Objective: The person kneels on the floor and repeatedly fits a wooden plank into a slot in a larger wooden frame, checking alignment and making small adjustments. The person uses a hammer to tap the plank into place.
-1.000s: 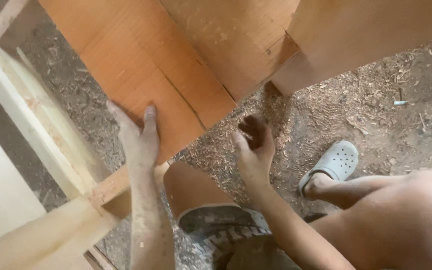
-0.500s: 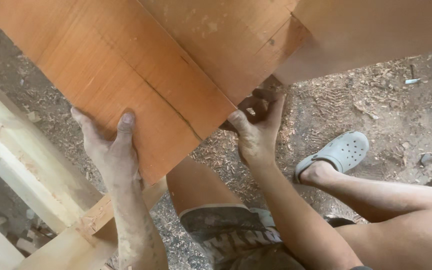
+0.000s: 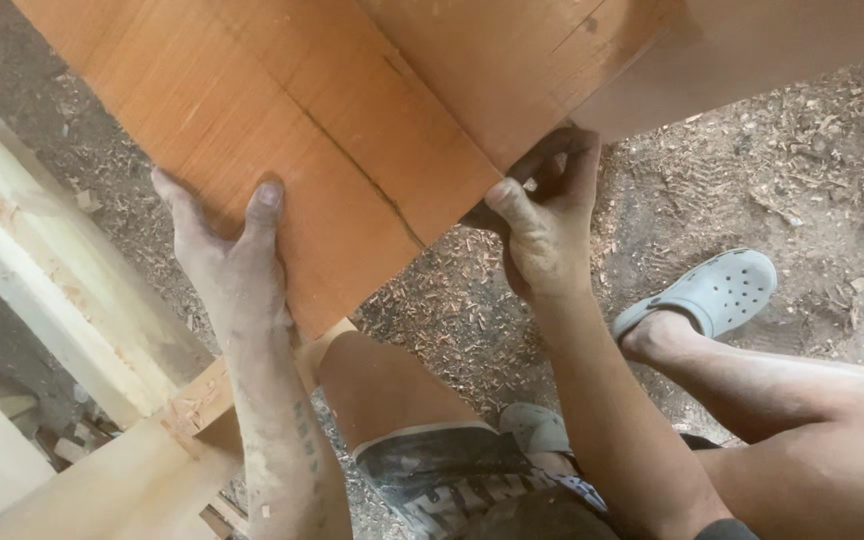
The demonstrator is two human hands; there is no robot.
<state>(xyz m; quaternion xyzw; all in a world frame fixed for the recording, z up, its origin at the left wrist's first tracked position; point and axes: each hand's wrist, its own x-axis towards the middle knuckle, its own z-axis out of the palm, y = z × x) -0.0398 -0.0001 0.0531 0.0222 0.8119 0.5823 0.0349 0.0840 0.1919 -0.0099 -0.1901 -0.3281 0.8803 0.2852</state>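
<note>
A large orange-brown wooden panel [image 3: 292, 110] fills the top of the head view, with a dark crack running diagonally across its face. My left hand [image 3: 227, 255] grips the panel's lower left edge, thumb on top of the face and fingers under it. My right hand [image 3: 544, 225] holds the panel's lower right corner, thumb on the edge and fingers curled beneath. Both hands are dusty. My bare knee [image 3: 372, 385] sits just under the panel between my arms.
Pale timber beams [image 3: 62, 290] form a frame at the left and lower left. The dirt floor [image 3: 752, 190] is covered in sawdust and wood chips. My foot in a grey clog [image 3: 712, 292] rests at the right; a second clog [image 3: 537, 428] shows below.
The panel has come lower and nearer, filling more of the view. My left hand shifted from lying flat onto its edge, and my right hand moved up to grip the corner.
</note>
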